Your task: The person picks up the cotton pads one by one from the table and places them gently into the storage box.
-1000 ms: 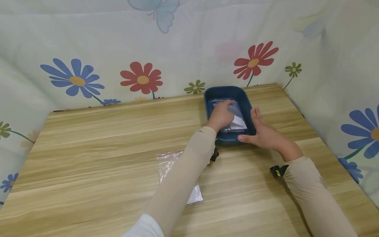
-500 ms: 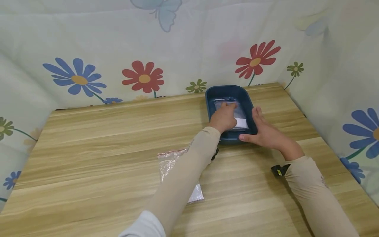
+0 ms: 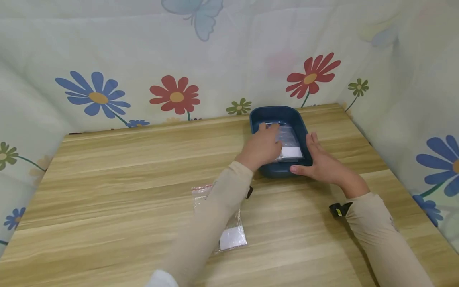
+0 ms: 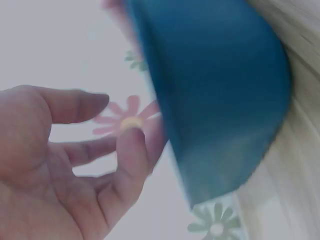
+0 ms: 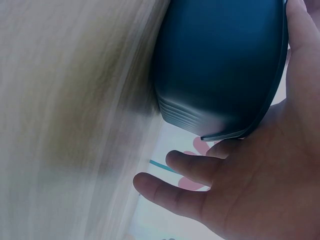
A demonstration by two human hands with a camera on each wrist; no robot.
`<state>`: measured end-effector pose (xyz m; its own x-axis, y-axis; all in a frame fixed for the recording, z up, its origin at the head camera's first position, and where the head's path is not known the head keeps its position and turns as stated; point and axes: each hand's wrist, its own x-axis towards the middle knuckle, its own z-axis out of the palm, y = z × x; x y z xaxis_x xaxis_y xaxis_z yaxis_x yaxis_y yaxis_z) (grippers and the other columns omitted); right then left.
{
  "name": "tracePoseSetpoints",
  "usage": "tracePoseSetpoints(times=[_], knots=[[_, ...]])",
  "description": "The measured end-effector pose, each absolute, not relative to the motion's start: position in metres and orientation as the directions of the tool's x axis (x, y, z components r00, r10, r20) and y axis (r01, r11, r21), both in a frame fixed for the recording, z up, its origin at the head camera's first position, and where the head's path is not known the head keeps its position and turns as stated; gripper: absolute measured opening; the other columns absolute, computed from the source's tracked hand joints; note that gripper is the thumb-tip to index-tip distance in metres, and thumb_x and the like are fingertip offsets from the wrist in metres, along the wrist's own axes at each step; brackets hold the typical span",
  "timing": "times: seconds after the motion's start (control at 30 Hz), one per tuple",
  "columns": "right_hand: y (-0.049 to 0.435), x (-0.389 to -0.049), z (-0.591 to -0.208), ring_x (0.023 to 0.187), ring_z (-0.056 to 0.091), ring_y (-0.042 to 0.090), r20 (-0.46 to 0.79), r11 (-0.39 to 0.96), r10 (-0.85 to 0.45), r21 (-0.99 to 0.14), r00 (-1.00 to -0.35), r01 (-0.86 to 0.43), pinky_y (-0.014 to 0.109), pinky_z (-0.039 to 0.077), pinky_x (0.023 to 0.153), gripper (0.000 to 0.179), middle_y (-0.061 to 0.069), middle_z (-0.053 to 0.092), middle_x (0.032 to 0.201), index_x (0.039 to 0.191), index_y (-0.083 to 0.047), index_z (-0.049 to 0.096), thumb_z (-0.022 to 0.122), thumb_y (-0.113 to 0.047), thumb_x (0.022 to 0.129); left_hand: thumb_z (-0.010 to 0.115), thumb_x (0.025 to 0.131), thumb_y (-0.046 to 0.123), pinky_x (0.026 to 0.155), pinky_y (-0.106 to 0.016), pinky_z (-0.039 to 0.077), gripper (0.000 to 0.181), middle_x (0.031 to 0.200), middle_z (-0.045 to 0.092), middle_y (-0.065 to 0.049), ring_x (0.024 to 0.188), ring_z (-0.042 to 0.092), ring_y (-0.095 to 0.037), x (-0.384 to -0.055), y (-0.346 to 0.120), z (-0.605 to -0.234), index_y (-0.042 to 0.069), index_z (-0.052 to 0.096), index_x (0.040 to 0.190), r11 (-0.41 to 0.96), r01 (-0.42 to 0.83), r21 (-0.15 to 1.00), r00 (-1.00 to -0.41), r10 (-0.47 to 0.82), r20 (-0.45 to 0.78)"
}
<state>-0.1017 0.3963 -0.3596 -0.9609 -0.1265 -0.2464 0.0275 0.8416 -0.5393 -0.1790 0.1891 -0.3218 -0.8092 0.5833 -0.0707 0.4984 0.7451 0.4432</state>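
A dark blue plastic tray point(image 3: 277, 171) stands at the table's back, right of centre. Clear zip bags point(image 3: 289, 139) with a white label panel lie inside; how many cannot be told. My left hand point(image 3: 259, 148) reaches over the tray's left rim, fingers loosely bent above the bags. In the left wrist view, its thumb and fingers are apart and nothing shows between them; some fingertips are hidden behind the tray wall. My right hand point(image 3: 321, 165) rests against the tray's near right corner, thumb at the near rim and fingers spread along the right side.
Another clear zip bag point(image 3: 232, 238), red-edged at its top, lies flat on the wooden table point(image 3: 118, 191), partly under my left forearm. A flower-printed curtain point(image 3: 222, 59) rises behind the table and along both sides.
My left hand has drawn back left and slightly toward me, uncovering more of the bags in the tray. My right hand and the tray hold their place.
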Motion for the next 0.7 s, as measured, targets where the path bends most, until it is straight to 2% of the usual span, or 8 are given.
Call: tracePoseSetpoints(times=[0.1,0.23,0.33,0.4,0.53,0.6,0.63,0.7], knots=[[0.394,-0.102,-0.361,0.149,-0.005,0.046,-0.26,0.843,-0.117,-0.537,-0.959,0.043,0.066,0.013,0.113,0.122,0.013,-0.029,0.161,0.157,-0.004,-0.017,0.066,-0.062,0.089,0.053,0.104,0.026,0.1,-0.039,0.046,0.047,0.141,0.055,-0.013,0.12,0.057,-0.024,-0.176,0.152,-0.317,0.008,0.05,0.148,0.683,0.529,0.504,-0.757,0.648,-0.083],[0.395,-0.102,-0.362,0.149,-0.005,0.047,-0.271,0.839,-0.098,-0.54,-0.957,0.067,0.067,0.012,0.113,0.124,0.011,-0.03,0.161,0.157,-0.007,-0.02,0.068,-0.061,0.089,0.053,0.104,0.026,0.097,-0.039,0.047,0.036,0.121,0.067,-0.008,0.11,0.062,-0.021,-0.173,0.1,-0.32,0.007,0.063,0.133,0.671,0.536,0.512,-0.713,0.685,-0.152],[0.394,-0.104,-0.363,0.149,-0.006,0.047,-0.271,0.84,-0.1,-0.539,-0.957,0.065,0.068,0.011,0.112,0.123,0.011,-0.03,0.161,0.156,-0.007,-0.02,0.069,-0.059,0.09,0.057,0.103,0.026,0.089,-0.04,0.051,0.028,0.112,0.07,-0.005,0.099,0.064,-0.02,-0.168,0.064,-0.329,0.008,0.068,0.121,0.719,0.548,0.426,-0.701,0.674,-0.235],[0.393,-0.106,-0.364,0.149,-0.007,0.047,-0.272,0.841,-0.106,-0.538,-0.956,0.059,0.068,0.012,0.112,0.123,0.011,-0.031,0.161,0.156,-0.007,-0.021,0.068,-0.058,0.09,0.065,0.098,0.024,0.081,-0.042,0.053,0.02,0.102,0.07,-0.005,0.089,0.064,-0.02,-0.162,0.044,-0.335,0.009,0.07,0.109,0.76,0.56,0.33,-0.699,0.647,-0.305],[0.394,-0.105,-0.364,0.149,-0.011,0.045,-0.274,0.837,-0.119,-0.545,-0.954,0.052,0.069,0.012,0.112,0.123,0.012,-0.032,0.161,0.155,-0.007,-0.023,0.069,-0.057,0.09,0.082,0.083,0.027,0.071,-0.044,0.054,0.036,0.095,0.064,-0.008,0.082,0.061,-0.025,-0.152,0.021,-0.349,0.005,0.068,0.108,0.805,0.574,0.153,-0.712,0.582,-0.393],[0.395,-0.103,-0.365,0.148,-0.014,0.044,-0.273,0.831,-0.121,-0.554,-0.954,0.053,0.069,0.011,0.112,0.123,0.012,-0.033,0.16,0.155,-0.006,-0.024,0.07,-0.054,0.091,0.089,0.076,0.03,0.072,-0.045,0.055,0.049,0.097,0.064,-0.009,0.084,0.062,-0.027,-0.15,0.019,-0.354,0.003,0.067,0.111,0.809,0.575,0.121,-0.717,0.57,-0.402],[0.395,-0.103,-0.365,0.148,-0.015,0.044,-0.273,0.831,-0.126,-0.554,-0.954,0.049,0.069,0.01,0.112,0.123,0.012,-0.033,0.16,0.154,-0.005,-0.024,0.07,-0.052,0.091,0.09,0.075,0.029,0.072,-0.045,0.055,0.049,0.097,0.065,-0.01,0.085,0.062,-0.027,-0.15,0.016,-0.355,0.003,0.067,0.11,0.811,0.572,0.122,-0.72,0.568,-0.4],[0.393,-0.104,-0.364,0.148,-0.016,0.044,-0.278,0.834,-0.13,-0.55,-0.952,0.047,0.069,0.01,0.112,0.123,0.012,-0.033,0.16,0.154,-0.004,-0.024,0.071,-0.05,0.092,0.088,0.077,0.025,0.072,-0.045,0.056,0.036,0.093,0.067,-0.008,0.082,0.062,-0.024,-0.153,0.012,-0.358,0.005,0.068,0.1,0.812,0.567,0.139,-0.723,0.571,-0.388]])
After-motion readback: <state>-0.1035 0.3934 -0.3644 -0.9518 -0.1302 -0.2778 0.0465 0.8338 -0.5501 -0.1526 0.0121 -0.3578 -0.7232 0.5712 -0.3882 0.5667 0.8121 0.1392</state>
